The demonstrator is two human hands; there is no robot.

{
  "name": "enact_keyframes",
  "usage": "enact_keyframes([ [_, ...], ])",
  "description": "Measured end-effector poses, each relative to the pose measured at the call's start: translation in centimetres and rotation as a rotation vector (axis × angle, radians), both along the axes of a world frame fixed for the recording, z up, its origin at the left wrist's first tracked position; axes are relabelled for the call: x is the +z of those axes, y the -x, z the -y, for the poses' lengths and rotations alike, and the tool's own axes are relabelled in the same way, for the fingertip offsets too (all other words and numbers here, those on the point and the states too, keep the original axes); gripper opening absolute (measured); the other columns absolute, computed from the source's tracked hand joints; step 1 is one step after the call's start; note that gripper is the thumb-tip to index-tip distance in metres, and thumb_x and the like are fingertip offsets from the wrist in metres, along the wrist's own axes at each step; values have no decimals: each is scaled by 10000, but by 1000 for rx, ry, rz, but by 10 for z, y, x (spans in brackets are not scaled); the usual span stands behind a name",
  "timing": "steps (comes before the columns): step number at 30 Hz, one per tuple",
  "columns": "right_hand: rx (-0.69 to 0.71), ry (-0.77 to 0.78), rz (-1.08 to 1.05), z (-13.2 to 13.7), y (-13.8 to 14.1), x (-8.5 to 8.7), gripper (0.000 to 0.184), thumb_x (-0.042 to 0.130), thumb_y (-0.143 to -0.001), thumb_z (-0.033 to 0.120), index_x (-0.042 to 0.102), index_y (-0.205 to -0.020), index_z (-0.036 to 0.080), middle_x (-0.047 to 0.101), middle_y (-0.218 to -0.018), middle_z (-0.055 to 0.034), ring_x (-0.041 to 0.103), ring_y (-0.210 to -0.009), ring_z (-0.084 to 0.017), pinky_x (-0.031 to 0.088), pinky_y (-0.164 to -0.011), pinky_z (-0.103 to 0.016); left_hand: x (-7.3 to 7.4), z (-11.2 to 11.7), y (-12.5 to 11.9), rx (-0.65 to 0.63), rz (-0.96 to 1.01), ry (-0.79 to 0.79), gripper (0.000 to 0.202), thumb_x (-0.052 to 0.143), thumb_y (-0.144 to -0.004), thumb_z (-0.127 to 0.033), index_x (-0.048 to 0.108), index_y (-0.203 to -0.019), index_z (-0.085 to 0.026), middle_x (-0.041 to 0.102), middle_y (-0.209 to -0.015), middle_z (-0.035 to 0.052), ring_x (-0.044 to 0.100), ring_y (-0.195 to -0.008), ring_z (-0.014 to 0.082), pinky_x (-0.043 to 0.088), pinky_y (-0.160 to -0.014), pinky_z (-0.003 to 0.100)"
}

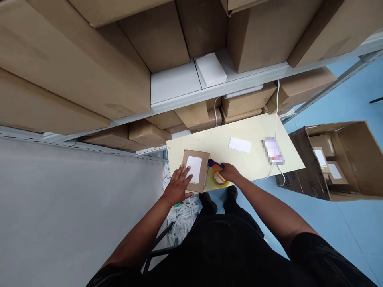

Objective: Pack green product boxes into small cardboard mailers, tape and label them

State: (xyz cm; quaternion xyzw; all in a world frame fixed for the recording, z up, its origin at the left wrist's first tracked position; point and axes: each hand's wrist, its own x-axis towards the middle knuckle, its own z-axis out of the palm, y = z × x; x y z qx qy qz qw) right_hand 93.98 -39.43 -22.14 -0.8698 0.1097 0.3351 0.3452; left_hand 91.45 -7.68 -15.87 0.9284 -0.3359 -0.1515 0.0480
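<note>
A small flat cardboard box (198,156) with a white label (194,167) on top lies at the left front of the cream table. My left hand (178,185) rests on it, fingers spread over the label and the box's left side. Beside the box's right edge is a tape dispenser (214,164), blue and orange, carrying a roll of yellowish clear tape (220,180). The fingers of my right hand (229,173) are wrapped round its handle. Its blue end meets or nearly meets the box edge; I cannot tell whether tape is stuck there.
On the table (209,139) lie a white paper slip (240,144) and a blurred phone-like device (273,150) with cables. Shelves of cardboard boxes (251,36) rise behind. A large open carton (353,159) holding packages stands right. Paper strips (184,217) fill the space below left.
</note>
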Motion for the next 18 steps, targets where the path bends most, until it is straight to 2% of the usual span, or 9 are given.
enact_keyframes([
  [2,39,-2,1,-3,-21,0,391,676,-764,241,719,-1148,182,766,-1086,-133,714,-986,-300,485,-737,-299,-8,13,-1,-1,41,-1,1024,836,-726,-576,390,-1595,-267,178,-1731,97,48,-1599,403,112,-1272,619],
  [5,60,-5,-1,-5,-42,1,398,688,-764,245,715,-1157,183,765,-1094,-129,715,-982,-296,492,-743,-297,-21,29,-8,53,55,5,1104,779,-724,-688,330,-1628,-241,174,-1729,115,49,-1598,405,134,-1264,599],
  [9,24,-21,-4,4,-42,3,465,651,-787,226,677,-1250,187,760,-1143,-109,711,-1018,-274,507,-781,-286,-29,36,-10,116,67,22,1083,732,-759,-701,307,-1639,-233,159,-1733,110,45,-1601,389,181,-1261,545],
  [12,-15,-38,-12,17,-9,3,511,607,-796,188,651,-1305,194,758,-1168,-86,712,-1035,-247,518,-818,-277,-30,39,-7,158,57,30,1081,728,-762,-701,296,-1642,-246,171,-1731,100,67,-1600,390,220,-1248,543],
  [15,-45,-71,-15,29,50,-1,555,580,-776,141,645,-1323,200,760,-1175,-75,715,-1040,-235,528,-848,-280,-32,47,-6,232,74,54,1073,716,-776,-703,287,-1645,-243,169,-1731,103,77,-1596,400,252,-1234,549],
  [18,-84,-186,21,32,111,-8,572,590,-741,137,664,-1305,202,759,-1184,-80,708,-1076,-250,526,-907,-304,-35,60,-6,313,88,89,1067,701,-788,-708,285,-1644,-226,158,-1733,111,53,-1598,403,239,-1241,562],
])
